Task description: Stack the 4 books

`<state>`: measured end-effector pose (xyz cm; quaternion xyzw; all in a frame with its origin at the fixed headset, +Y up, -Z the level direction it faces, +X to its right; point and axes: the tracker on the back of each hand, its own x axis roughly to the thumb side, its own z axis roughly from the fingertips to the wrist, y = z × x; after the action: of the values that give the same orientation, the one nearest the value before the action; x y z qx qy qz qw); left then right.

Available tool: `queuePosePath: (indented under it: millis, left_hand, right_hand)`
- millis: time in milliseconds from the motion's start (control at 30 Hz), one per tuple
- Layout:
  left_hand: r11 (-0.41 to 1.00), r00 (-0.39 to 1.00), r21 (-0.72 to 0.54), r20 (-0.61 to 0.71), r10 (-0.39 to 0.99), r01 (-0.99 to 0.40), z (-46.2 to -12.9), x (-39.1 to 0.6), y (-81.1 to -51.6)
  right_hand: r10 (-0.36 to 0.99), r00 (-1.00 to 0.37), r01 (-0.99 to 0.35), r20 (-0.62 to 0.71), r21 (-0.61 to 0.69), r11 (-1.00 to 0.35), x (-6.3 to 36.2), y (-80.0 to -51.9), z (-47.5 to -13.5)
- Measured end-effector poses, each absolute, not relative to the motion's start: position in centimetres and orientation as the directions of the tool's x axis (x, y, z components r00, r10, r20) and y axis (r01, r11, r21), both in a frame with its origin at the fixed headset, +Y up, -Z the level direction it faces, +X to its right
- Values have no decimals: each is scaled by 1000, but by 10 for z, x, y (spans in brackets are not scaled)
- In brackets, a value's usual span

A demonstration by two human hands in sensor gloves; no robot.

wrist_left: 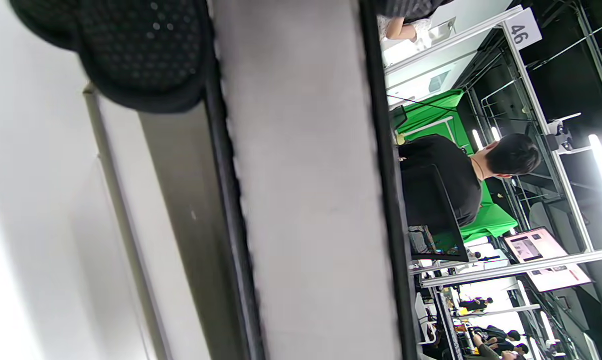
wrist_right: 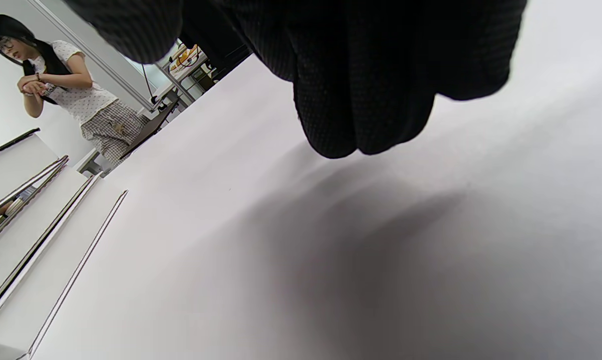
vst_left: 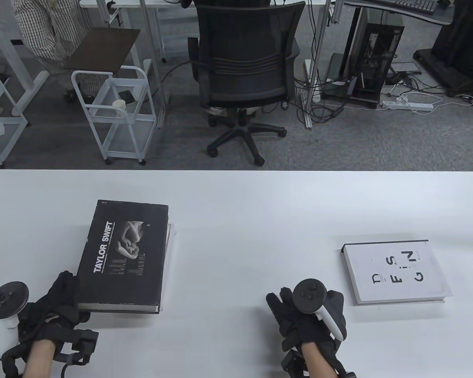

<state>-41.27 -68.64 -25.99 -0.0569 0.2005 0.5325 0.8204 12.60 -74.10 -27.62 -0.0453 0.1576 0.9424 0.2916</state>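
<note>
A black "Taylor Swift" book (vst_left: 126, 252) lies on top of a stack at the table's left; thinner books' edges (vst_left: 169, 240) peek out under its right side. My left hand (vst_left: 61, 303) touches the stack's near-left corner. In the left wrist view a gloved fingertip (wrist_left: 131, 55) rests against the lower books' edge (wrist_left: 181, 215), beside the thick book's grey page block (wrist_left: 305, 200). A white "DESIGN" book (vst_left: 394, 273) lies alone at the right. My right hand (vst_left: 305, 315) rests on the table left of it, fingers (wrist_right: 360, 90) bent down, holding nothing. The stack (wrist_right: 26, 220) shows at the right wrist view's left edge.
The white table (vst_left: 252, 212) has bare surface between the stack and the white book. Beyond its far edge stand an office chair (vst_left: 244, 67) and a white wire cart (vst_left: 114, 114).
</note>
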Motion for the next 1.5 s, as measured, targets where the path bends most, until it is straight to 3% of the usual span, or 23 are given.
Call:
queuePosePath:
  millis: [867,1267,1500]
  left_hand:
    - [418,288,182,-486,825,-890,-245,-432,-704]
    - [437,353,164,-378,856,-884,-232,-408,-663]
    - [501,475,54,-243,846,-864,-236,-360,-637]
  right_hand:
    - [537,-826,-563,-168,277,-779,124,-741,-277]
    - [537,-832,-554,-139,273,-786,122,-740,-276]
    - [540,-832,-553,-128,262,-791,121,-740,-276]
